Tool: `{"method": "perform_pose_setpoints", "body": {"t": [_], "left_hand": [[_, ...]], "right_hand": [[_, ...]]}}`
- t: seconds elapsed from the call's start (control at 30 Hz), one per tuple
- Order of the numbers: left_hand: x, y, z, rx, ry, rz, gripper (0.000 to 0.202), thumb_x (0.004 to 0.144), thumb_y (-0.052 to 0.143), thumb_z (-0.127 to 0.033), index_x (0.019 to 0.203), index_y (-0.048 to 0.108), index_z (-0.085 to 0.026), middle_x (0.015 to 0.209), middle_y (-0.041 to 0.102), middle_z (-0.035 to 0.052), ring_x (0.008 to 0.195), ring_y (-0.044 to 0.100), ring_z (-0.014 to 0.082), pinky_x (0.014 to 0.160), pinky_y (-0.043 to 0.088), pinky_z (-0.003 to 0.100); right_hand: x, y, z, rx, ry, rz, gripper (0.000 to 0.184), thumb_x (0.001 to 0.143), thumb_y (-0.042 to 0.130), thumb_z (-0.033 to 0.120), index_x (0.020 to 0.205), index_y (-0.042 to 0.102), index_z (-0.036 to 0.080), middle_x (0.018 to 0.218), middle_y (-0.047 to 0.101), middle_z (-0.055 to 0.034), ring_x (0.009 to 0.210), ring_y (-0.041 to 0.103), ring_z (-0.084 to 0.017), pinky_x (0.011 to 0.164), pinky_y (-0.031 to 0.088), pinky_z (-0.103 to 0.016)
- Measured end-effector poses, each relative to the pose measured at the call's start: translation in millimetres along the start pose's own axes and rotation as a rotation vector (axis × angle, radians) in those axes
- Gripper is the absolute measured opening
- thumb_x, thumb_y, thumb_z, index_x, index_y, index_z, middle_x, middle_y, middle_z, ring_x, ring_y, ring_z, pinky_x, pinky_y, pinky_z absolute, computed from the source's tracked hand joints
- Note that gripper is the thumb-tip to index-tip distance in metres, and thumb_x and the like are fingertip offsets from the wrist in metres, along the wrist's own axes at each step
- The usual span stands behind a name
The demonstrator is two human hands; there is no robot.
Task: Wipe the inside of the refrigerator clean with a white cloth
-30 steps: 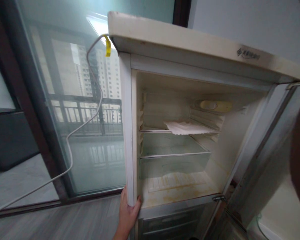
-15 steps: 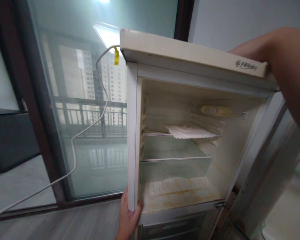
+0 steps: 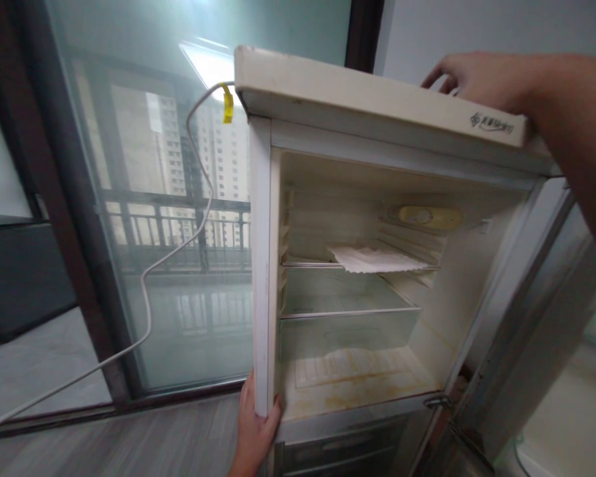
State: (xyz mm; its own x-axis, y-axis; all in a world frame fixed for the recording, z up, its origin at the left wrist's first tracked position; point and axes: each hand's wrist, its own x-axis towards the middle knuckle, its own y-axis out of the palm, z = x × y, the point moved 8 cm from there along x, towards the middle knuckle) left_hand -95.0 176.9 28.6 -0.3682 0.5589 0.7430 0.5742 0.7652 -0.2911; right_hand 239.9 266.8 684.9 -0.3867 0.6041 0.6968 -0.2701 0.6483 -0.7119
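Note:
An old off-white refrigerator [image 3: 263, 265] stands with its upper compartment exposed and its door [image 3: 506, 298] swung out to the right. Around the lower part of its left side wall, my left hand [image 3: 257, 424] is closed, thumb on the inner edge and fingers on the outside. Over the refrigerator's top panel [image 3: 367, 86] lies my right hand [image 3: 477, 79], its visible fingers bent and apart; the top hides its underside. Inside, a white cloth or paper sheet [image 3: 377, 258] rests on the upper shelf, above a glass shelf [image 3: 352, 295]. Brownish stains mark the compartment floor [image 3: 357, 391].
A white power cord [image 3: 146, 298] with a yellow tag [image 3: 228, 106] runs from the refrigerator's top down to the lower left. Glass sliding doors [image 3: 189, 331] stand behind, with a balcony railing beyond. Grey wood-look flooring [image 3: 179, 437] lies below. A dark door [image 3: 347, 454] closes the lower compartment.
My right hand has moved left and up over the top panel, and its fingers now show. My left hand keeps its hold. The refrigerator appears slightly higher in view.

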Motion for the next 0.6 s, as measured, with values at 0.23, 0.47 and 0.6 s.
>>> {"method": "perform_pose_setpoints", "body": {"t": [0.23, 0.47, 0.6], "left_hand": [[-1, 1.1, 9, -0.029, -0.052, -0.012, 0.062, 0.086, 0.059, -0.039, 0.142, 0.049, -0.013, 0.14, 0.058, 0.0176, 0.133, 0.053, 0.034, 0.114, 0.042, 0.053], [-2, 5.1, 16, -0.035, -0.061, -0.005, 0.062, 0.086, 0.06, -0.04, 0.141, 0.047, -0.013, 0.139, 0.056, 0.0195, 0.134, 0.051, 0.0349, 0.114, 0.041, 0.055], [-2, 3.7, 13, -0.013, -0.029, -0.025, 0.064, 0.087, 0.059, -0.04, 0.143, 0.046, -0.012, 0.139, 0.057, 0.0194, 0.132, 0.053, 0.0348, 0.112, 0.043, 0.055]], "right_hand": [[-33, -31, 11, -0.117, 0.06, -0.334, 0.091, 0.065, 0.085, 0.058, 0.13, 0.061, -0.002, 0.123, 0.064, -0.0302, 0.118, 0.059, -0.05, 0.098, 0.048, -0.064], [-34, -27, 4, -0.112, 0.048, -0.285, 0.092, 0.068, 0.089, 0.044, 0.141, 0.05, 0.005, 0.134, 0.059, -0.0283, 0.122, 0.057, -0.048, 0.101, 0.047, -0.061], [-20, -24, 2, -0.236, -0.01, -0.213, 0.093, 0.07, 0.089, 0.039, 0.145, 0.047, 0.006, 0.133, 0.059, -0.0308, 0.124, 0.056, -0.05, 0.102, 0.046, -0.06]]}}
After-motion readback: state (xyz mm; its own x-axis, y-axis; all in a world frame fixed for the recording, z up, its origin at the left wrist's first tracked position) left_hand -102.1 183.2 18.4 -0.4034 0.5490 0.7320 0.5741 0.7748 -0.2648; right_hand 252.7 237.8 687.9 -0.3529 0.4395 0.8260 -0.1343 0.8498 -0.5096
